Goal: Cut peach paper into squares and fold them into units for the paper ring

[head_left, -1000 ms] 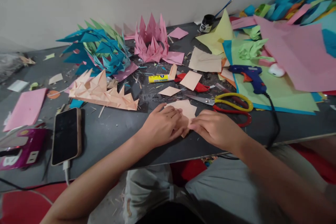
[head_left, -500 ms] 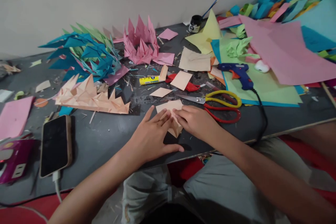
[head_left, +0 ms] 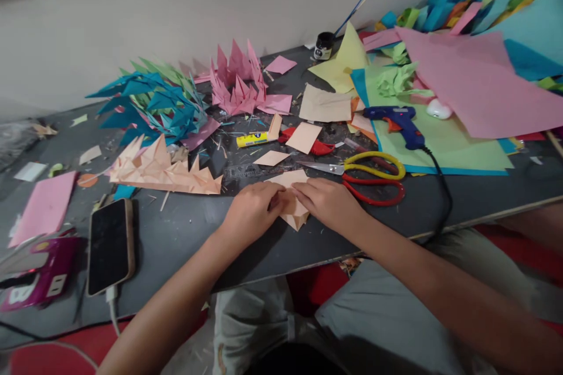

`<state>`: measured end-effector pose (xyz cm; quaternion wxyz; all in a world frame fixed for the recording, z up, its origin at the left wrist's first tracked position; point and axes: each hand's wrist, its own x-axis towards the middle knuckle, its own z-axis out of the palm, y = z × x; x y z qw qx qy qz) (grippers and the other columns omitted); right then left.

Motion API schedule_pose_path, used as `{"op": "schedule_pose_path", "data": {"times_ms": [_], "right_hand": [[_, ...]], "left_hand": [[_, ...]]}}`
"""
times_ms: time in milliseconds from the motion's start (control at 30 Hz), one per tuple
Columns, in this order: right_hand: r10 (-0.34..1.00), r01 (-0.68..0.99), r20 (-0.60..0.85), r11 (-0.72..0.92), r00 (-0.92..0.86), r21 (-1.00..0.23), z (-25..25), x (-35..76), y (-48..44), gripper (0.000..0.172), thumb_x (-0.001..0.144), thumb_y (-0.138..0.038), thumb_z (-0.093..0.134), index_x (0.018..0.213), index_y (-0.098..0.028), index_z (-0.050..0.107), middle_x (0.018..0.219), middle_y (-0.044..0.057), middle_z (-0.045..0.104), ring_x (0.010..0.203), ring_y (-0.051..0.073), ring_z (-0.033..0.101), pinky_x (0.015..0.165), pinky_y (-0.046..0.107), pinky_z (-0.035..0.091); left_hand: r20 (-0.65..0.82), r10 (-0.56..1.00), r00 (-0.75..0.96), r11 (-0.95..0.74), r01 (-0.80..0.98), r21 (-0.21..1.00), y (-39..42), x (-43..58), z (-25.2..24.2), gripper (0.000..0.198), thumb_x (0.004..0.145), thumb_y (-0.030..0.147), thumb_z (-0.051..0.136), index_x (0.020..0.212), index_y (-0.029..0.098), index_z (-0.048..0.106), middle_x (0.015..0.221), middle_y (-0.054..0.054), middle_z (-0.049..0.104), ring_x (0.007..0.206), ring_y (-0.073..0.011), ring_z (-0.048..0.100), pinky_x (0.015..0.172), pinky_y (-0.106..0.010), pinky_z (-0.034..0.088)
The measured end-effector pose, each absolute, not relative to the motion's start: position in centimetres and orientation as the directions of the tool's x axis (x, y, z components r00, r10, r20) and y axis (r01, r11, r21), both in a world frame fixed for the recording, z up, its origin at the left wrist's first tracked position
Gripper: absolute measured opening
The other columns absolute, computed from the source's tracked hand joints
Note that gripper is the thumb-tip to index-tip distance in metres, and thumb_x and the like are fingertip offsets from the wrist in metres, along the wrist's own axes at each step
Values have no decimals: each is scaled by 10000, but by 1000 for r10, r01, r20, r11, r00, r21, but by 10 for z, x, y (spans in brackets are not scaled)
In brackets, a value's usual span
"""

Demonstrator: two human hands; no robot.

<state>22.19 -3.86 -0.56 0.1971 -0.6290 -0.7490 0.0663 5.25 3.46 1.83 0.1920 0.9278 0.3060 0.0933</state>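
A small peach sheet of folded paper (head_left: pixel 294 206) lies on the dark table between my hands, with a pointed end toward me. My left hand (head_left: pixel 254 205) is closed at its left side, thumb and fingers pinching the paper. My right hand (head_left: pixel 324 199) presses its curled fingers on the right side of the same piece. Just beyond are two loose peach squares of paper (head_left: pixel 304 138), one seen nearly as a diamond (head_left: pixel 271 158). Scissors (head_left: pixel 352 171) with yellow and red handles lie beside my right hand.
A blue glue gun (head_left: pixel 398 120) rests on coloured sheets (head_left: pixel 448 149) at the right. Beyond my hands lie a yellow glue stick (head_left: pixel 253 139) and pink, blue and peach spiky paper pieces (head_left: pixel 165 170). A phone (head_left: pixel 111 246) on a cable sits at the left, near a purple device (head_left: pixel 48 275).
My left hand has gone from spread flat on the paper to closed at its left edge. My right hand stays at the right side. The view has shifted slightly.
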Motion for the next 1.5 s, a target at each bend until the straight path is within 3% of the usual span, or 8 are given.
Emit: {"op": "schedule_pose_path", "data": {"times_ms": [200, 333, 567, 700, 833, 967, 1167, 1500], "right_hand": [[998, 558, 66, 67, -22, -827, 10, 244, -43, 286, 877, -316, 445, 1057, -147, 590, 957, 98, 672, 833, 176, 634, 728, 309, 513], [987, 221, -137, -117, -79, -968, 17, 255, -43, 447, 679, -364, 685, 1041, -125, 580, 901, 89, 655, 730, 150, 620, 635, 275, 532], [987, 150, -80, -101, 139, -984, 10, 255, -37, 348, 646, -320, 705, 934, -153, 602, 847, 53, 624, 677, 122, 578, 602, 256, 500], [988, 54, -148, -145, -48, -988, 12, 252, -39, 298, 672, -387, 686, 847, -157, 614, 721, 19, 621, 635, 121, 581, 605, 255, 491], [986, 115, -154, -145, -70, -983, 18, 248, -41, 279, 740, -435, 613, 727, -156, 608, 594, -9, 579, 536, 103, 535, 547, 233, 462], [982, 284, -144, -104, -123, -953, 20, 250, -43, 284, 827, -407, 502, 822, -165, 651, 713, 9, 640, 599, 114, 560, 563, 230, 457], [991, 515, -114, -62, -70, -855, 16, 253, -45, 296, 840, -386, 491, 989, -189, 652, 744, 15, 667, 622, 135, 585, 576, 244, 460], [982, 414, -140, -76, -128, -907, 8, 250, -45, 413, 782, -377, 578, 1141, -174, 555, 890, 61, 636, 717, 138, 604, 605, 241, 507]], "left_hand": [[28, 696, 717, -551, 509, 661, 34, 57, 13, 286, 789, 219, 544, 1071, 173, 561, 684, 20, 584, 578, -104, 527, 542, -213, 407], [-8, 779, 627, -295, 378, 878, 34, 58, 17, 191, 801, 325, 545, 851, 148, 599, 630, 25, 523, 550, -83, 467, 507, -196, 372], [-180, 796, 578, 77, 197, 977, 31, 63, 23, 231, 760, 375, 588, 758, 153, 523, 606, 45, 481, 529, -63, 439, 513, -186, 376], [-232, 789, 569, 170, 161, 972, 28, 64, 24, 253, 739, 382, 613, 757, 152, 509, 594, 47, 496, 534, -63, 459, 527, -187, 377], [-219, 715, 663, 135, 177, 975, 27, 63, 22, 234, 729, 350, 624, 742, 145, 511, 658, 23, 540, 589, -75, 497, 555, -197, 395], [-179, 722, 669, 93, 162, 982, 27, 61, 21, 270, 733, 303, 608, 942, 147, 539, 753, -8, 595, 638, -95, 533, 587, -220, 424], [-222, 646, 730, -12, 300, 954, 24, 58, 31, 316, 702, 311, 651, 961, 134, 609, 720, -3, 596, 587, -85, 515, 544, -207, 419], [-173, 735, 656, -48, 305, 951, 29, 58, 12, 161, 753, 268, 608, 828, 128, 584, 719, -8, 612, 601, -91, 538, 570, -208, 444]]}}
